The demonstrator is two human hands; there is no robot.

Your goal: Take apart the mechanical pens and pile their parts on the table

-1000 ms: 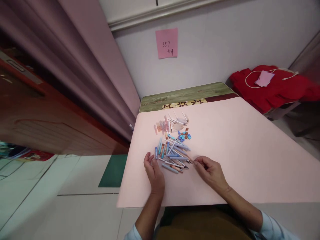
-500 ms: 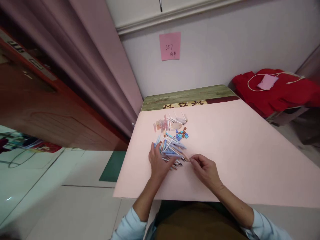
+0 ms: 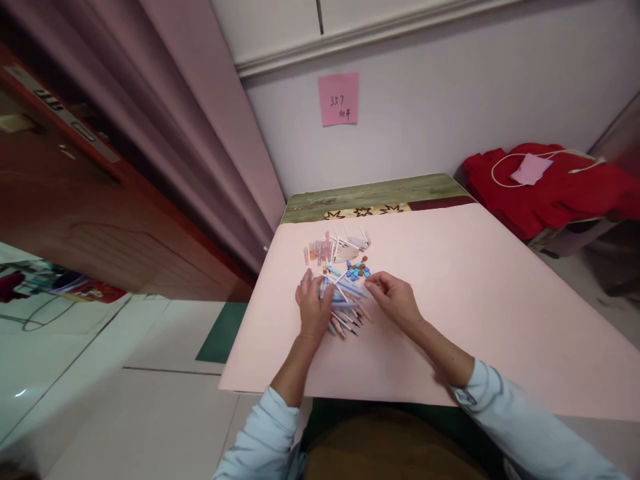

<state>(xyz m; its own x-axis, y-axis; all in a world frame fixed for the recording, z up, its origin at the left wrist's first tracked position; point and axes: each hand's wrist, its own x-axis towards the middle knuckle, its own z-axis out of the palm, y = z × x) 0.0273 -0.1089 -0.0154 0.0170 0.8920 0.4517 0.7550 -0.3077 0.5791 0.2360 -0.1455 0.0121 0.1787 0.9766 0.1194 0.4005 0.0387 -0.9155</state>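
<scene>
A heap of blue and orange pen barrels (image 3: pixel 345 303) lies on a pale pink sheet (image 3: pixel 475 293) covering the table. My left hand (image 3: pixel 314 308) rests on the heap's left side, fingers curled over a blue barrel. My right hand (image 3: pixel 394 297) hovers at the heap's right edge, fingers pinched together near the small parts; what they hold is too small to tell. Just beyond lie small blue and brown caps (image 3: pixel 357 271), white refills (image 3: pixel 350 241) and clear pinkish tubes (image 3: pixel 317 251).
The green wooden tabletop (image 3: pixel 370 193) shows past the sheet's far edge, against a white wall with a pink sticky note (image 3: pixel 339 99). A purple curtain (image 3: pixel 200 133) hangs at left. Red cloth with a white cable (image 3: pixel 545 180) lies at right.
My left hand moved from beside the heap onto its left side. My right hand travelled forward and left, from the heap's near right corner up toward the small caps.
</scene>
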